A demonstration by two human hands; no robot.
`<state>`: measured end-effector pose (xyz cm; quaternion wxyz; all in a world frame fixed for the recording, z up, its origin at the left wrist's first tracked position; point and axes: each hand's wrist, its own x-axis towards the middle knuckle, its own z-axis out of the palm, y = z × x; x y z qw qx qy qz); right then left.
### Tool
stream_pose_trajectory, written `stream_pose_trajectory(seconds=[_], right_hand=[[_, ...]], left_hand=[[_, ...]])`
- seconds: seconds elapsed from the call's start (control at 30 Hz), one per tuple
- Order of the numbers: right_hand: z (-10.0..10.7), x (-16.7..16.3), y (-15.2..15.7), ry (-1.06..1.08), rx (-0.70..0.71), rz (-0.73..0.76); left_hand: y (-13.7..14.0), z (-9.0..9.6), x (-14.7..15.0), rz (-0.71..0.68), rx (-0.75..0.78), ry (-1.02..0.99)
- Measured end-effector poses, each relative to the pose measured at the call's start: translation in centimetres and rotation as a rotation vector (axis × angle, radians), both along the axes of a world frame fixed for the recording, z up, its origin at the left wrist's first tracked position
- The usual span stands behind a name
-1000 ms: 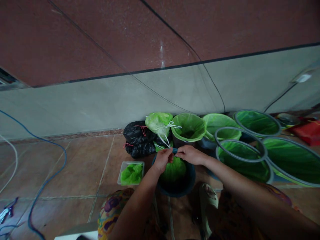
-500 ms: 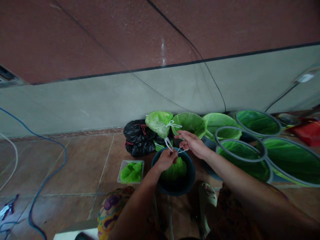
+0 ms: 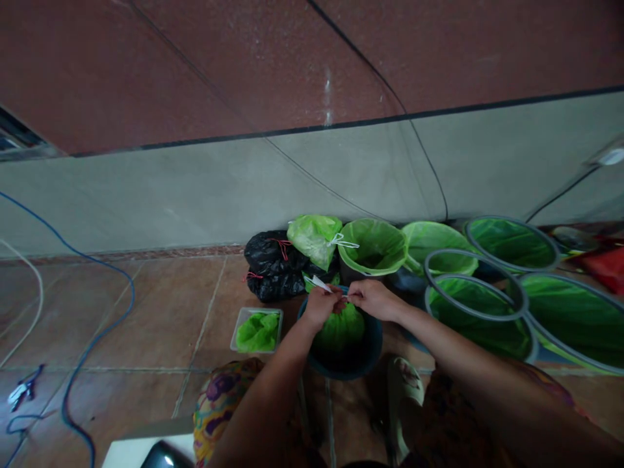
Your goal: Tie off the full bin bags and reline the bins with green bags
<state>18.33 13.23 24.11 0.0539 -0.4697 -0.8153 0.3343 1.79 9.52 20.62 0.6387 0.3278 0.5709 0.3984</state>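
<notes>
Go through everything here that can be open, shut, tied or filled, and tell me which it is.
Green bag in the dark bucket: gathered at the top, white drawstring pinched by left hand and right hand.
Black bags: tied shut with red strings.
Green bag by the wall: tied shut.
Lined bins: open.
Clear tray: holds folded green bags.

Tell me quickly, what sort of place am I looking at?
Likely an indoor utility or work corner: tiled floor along a bare wall, rows of green-lined bins, tied black bags.

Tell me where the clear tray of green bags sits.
In the head view, the clear tray lies on the tiled floor, left of the dark bucket and just in front of the black bags.
</notes>
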Motion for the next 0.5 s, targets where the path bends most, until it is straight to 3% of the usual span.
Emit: stream_pose_trajectory(seconds=[0.17,0.4,0.5], right_hand=[[-0.39,-0.13,-0.18,0.011,-0.068,0.043],[-0.64,0.04,-0.13,-0.152,-0.020,0.040],[-0.83,0.06,-0.13,-0.124,-0.017,-0.005]], left_hand=[[-0.15,0.11,-0.47,0.013,0.075,-0.035],[0.29,-0.29,-0.60,-0.227,0.342,0.428],[0.18,-0.10,-0.57,-0.244,0.391,0.535]])
